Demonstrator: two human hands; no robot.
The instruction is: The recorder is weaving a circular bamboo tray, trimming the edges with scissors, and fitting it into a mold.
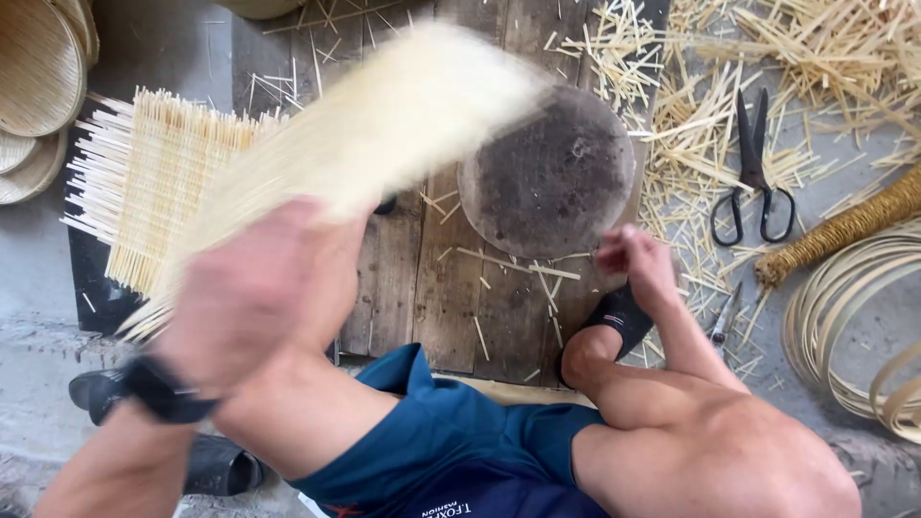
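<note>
Seen from above, seated over a dark wooden board (422,278) in the centre of the frame. Left hand (254,288), blurred with motion at lower left, closed around one edge of a pale woven bamboo mat (384,125); fingers wrapped shut on it, though smeared too much to count. Mat lifted and slanting up toward the upper middle of the frame, held by its near end, probably so the free end could swing clear of the board. Right hand (628,254) at right of centre, low beside the round stone block (549,173), fingers curled inward near the block's lower rim; whether anything was pinched between them could not be told. Second woven mat (158,182) lying flat at upper left, stick ends jutting past its weave. Stacked round baskets (34,86) at the far upper left edge. Black scissors (753,173) resting among loose bamboo slivers (710,86) at upper right, within reach. Coiled bamboo strips (844,317) at the right edge.
</note>
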